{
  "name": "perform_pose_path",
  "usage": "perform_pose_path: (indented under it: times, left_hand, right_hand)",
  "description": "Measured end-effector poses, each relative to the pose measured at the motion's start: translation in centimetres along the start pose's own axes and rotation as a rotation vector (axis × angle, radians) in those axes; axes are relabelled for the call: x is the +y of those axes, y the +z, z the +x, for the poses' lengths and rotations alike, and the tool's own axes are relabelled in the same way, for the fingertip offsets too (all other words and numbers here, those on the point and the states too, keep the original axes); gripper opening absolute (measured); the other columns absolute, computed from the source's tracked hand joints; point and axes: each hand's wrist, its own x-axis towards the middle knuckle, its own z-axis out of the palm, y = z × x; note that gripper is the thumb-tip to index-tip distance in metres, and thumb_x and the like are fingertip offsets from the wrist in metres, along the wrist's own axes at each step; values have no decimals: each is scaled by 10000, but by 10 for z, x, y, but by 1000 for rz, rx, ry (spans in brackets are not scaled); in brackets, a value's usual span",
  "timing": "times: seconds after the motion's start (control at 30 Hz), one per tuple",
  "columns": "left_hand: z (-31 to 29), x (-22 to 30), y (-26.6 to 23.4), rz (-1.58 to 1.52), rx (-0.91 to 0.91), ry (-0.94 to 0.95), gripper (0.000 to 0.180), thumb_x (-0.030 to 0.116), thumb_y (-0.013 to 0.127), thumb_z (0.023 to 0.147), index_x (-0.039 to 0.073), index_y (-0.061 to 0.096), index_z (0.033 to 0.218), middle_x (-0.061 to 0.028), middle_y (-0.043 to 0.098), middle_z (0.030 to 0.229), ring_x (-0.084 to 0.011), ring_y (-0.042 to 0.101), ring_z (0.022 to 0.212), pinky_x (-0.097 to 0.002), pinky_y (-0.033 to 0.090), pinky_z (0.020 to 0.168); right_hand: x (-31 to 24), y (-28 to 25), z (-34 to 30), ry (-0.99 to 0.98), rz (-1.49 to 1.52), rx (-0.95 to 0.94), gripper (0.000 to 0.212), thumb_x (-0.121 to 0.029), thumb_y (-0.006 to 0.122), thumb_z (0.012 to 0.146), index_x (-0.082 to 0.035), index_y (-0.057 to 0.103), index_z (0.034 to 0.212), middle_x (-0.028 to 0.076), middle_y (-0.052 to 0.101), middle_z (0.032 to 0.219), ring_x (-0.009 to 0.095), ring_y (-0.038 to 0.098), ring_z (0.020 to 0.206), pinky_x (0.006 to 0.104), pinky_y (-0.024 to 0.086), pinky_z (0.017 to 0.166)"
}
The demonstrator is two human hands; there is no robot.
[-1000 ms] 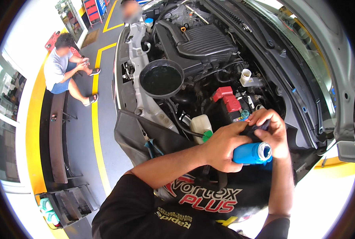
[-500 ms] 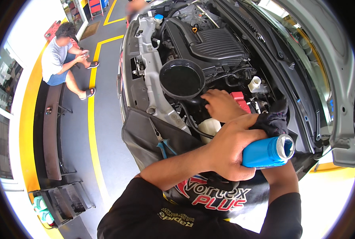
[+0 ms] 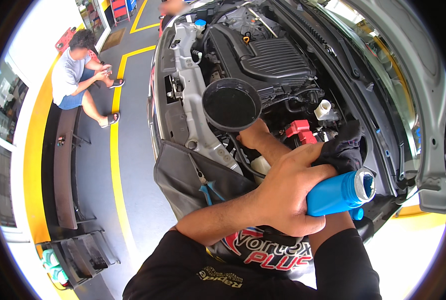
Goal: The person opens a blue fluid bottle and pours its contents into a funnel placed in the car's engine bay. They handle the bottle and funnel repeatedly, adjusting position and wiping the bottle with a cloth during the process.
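My left hand (image 3: 295, 192) is closed round a blue bottle (image 3: 330, 195), whose uncapped mouth faces right with torn silver foil on its rim. A dark cloth (image 3: 345, 147) bunches beside that hand; whether the fingers hold it I cannot tell. My right forearm crosses beneath the left one. At its end, my right hand (image 3: 255, 135) closes at the underside of a wide black funnel (image 3: 231, 105) over the engine bay, its fingertips partly hidden by the bowl. The funnel's inside looks dark and wet.
A ribbed black engine cover (image 3: 275, 57) lies behind the funnel. Red terminal covers (image 3: 300, 131) and a white reservoir neck (image 3: 323, 108) are to the right. Blue-handled pliers (image 3: 206, 187) rest on the dark fender cover (image 3: 183, 170). A seated person (image 3: 75, 75) is far left.
My right hand has moved left from the open bay to under the funnel and closed there. The funnel has shifted slightly and its bowl faces me more. The left hand still holds the bottle.
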Motion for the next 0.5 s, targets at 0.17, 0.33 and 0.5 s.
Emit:
perform_pose_path:
  times: [0.17, 0.33, 0.5]
  left_hand:
    - [-1, -14, 11, -13, 59, 41, 566, 273, 773, 569, 0, 735, 1064, -219, 666, 1164, -448, 650, 1000, -519, 528, 859]
    - [1, -16, 11, -32, 25, 8, 585, 257, 765, 570, -2, 747, 1094, -224, 679, 1214, -451, 667, 1036, -517, 543, 883]
    - [2, -18, 12, -17, 14, 11, 569, 250, 760, 574, -1, 749, 1084, -219, 683, 1194, -449, 668, 1025, -513, 543, 871]
  right_hand:
    - [1, 2, 3, -53, -19, 52, 404, -258, 845, 838, -107, 779, 1207, 184, 765, 1224, 391, 732, 1157, 482, 590, 1005]
    - [-5, -9, -2, -1, 13, 42, 369, -230, 833, 832, -105, 785, 1177, 187, 771, 1199, 387, 733, 1160, 478, 587, 1013]
    - [-7, -8, -2, 55, 7, 42, 364, -202, 830, 833, -101, 782, 1180, 190, 767, 1214, 390, 730, 1171, 483, 582, 1030]
